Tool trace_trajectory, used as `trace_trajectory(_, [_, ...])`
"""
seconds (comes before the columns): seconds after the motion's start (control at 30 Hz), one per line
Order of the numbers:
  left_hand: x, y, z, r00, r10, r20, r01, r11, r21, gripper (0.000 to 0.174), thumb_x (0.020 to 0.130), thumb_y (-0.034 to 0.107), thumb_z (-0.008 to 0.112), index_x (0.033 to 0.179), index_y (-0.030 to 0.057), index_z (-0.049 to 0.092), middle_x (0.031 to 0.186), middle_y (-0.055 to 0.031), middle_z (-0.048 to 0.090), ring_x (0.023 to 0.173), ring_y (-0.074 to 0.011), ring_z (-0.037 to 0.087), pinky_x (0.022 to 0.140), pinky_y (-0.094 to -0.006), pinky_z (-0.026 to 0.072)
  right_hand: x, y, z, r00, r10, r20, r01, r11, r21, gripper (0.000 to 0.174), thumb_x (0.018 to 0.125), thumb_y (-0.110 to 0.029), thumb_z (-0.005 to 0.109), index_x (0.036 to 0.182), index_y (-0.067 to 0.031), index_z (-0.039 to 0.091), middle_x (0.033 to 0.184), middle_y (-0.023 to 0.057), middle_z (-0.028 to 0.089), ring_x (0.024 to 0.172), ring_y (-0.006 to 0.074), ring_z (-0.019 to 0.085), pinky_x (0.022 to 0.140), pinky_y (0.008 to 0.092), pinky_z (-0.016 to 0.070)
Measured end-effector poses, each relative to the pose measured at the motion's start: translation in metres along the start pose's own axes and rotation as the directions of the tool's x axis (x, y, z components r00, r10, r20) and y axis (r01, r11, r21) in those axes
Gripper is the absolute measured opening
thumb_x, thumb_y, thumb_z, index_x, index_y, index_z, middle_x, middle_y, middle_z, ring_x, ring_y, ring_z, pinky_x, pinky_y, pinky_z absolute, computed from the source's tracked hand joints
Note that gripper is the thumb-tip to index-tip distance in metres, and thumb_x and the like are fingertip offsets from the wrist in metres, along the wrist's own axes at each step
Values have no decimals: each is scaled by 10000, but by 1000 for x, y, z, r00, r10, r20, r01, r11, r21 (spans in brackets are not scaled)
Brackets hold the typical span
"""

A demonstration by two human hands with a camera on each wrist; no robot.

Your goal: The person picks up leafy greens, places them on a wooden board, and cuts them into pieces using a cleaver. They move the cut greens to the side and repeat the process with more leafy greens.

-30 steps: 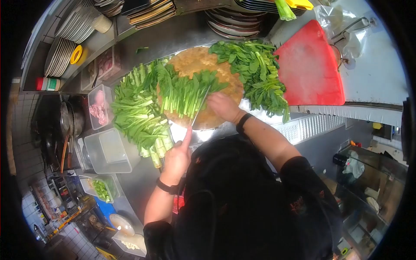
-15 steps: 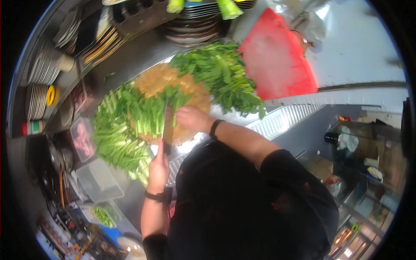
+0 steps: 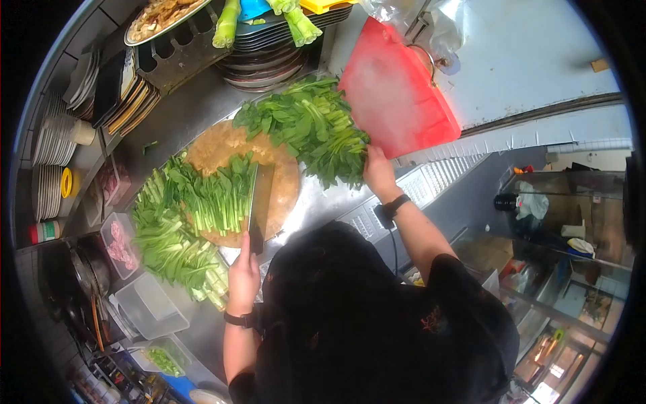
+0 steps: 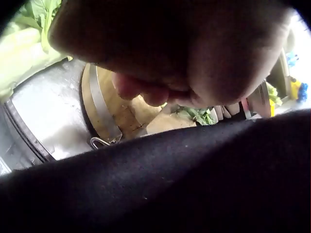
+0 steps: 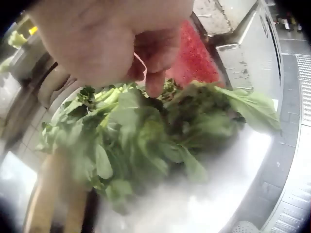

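Note:
In the head view my left hand [image 3: 243, 283] grips a cleaver [image 3: 261, 209], index finger laid along its spine. The blade stands at the right side of a row of leafy greens [image 3: 219, 202] on the round wooden chopping block [image 3: 212, 145]. Over at the right, my right hand [image 3: 379, 174] is at the stem ends of a second pile of greens [image 3: 313, 124]. Its fingers [image 5: 155, 82] curl down into that pile in the right wrist view. The left wrist view shows curled fingertips [image 4: 155, 97] above the block; the cleaver's handle is hidden there.
Greens with thick pale stems [image 3: 175, 256] heap left of the block. A red cutting board [image 3: 397, 94] lies beyond my right hand. Plastic tubs [image 3: 151, 306], one with pink meat [image 3: 120, 248], line the left. Stacked plates [image 3: 262, 71] stand behind.
My right hand has left the cleaver's side on the block and reached right to the other pile. The cleaver stays in my left hand at the greens. The head view has shifted.

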State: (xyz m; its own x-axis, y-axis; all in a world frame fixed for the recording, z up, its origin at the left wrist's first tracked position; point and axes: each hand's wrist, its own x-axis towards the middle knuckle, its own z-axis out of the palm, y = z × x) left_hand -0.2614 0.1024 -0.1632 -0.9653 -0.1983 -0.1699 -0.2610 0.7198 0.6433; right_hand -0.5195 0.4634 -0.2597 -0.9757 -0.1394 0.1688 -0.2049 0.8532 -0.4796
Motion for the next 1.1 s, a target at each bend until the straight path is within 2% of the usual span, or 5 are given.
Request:
trace_trajectory(0.1, [4, 5, -2, 989, -136, 58, 137, 990, -17, 736, 1009, 11, 611, 1678, 192, 363, 739, -239, 624, 645, -395, 628, 664, -486, 509, -8, 20, 4, 973, 147, 176, -128, 985, -120, 274, 934, -16, 586, 1202, 8, 637, 1179, 275, 678, 967, 483, 709, 856, 556, 590])
trace_trajectory(0.63, [2, -12, -2, 977, -209, -49, 206, 977, -51, 791, 1046, -13, 568, 1719, 257, 252, 868, -170, 703, 708, -187, 593, 711, -318, 527, -59, 84, 48, 915, 382, -130, -373, 923, 90, 348, 939, -156, 697, 1266, -38, 681, 1191, 224, 714, 1068, 441, 699, 931, 517, 573])
trace_trajectory(0.7, [3, -3, -9, 934, -356, 40, 357, 933, -49, 717, 1054, 5, 552, 1703, 148, 283, 1326, -292, 698, 974, -350, 743, 883, -392, 569, -52, 78, 44, 874, 485, -23, -484, 875, 20, 397, 938, -182, 703, 1309, -45, 670, 1201, 230, 719, 1085, 436, 700, 938, 517, 570])
trace_trajectory(0.83, [3, -4, -7, 950, -312, 18, 312, 949, -53, 725, 1053, 8, 556, 1705, 147, 270, 1390, -275, 674, 1096, -374, 738, 946, -406, 563, -50, 75, 35, 816, 576, 48, -578, 813, 61, 358, 936, -195, 704, 1262, -48, 694, 1202, 228, 715, 1081, 435, 701, 942, 517, 566])
trace_trajectory(1.1, [4, 6, -6, 956, -293, 0, 291, 951, -103, 745, 1038, 5, 570, 1705, 165, 277, 1334, -295, 686, 1044, -390, 746, 905, -425, 565, -38, 51, 21, 984, -36, -173, 50, 996, 75, 328, 977, -101, 624, 1296, -56, 684, 1251, 172, 691, 1003, 409, 731, 843, 476, 612])
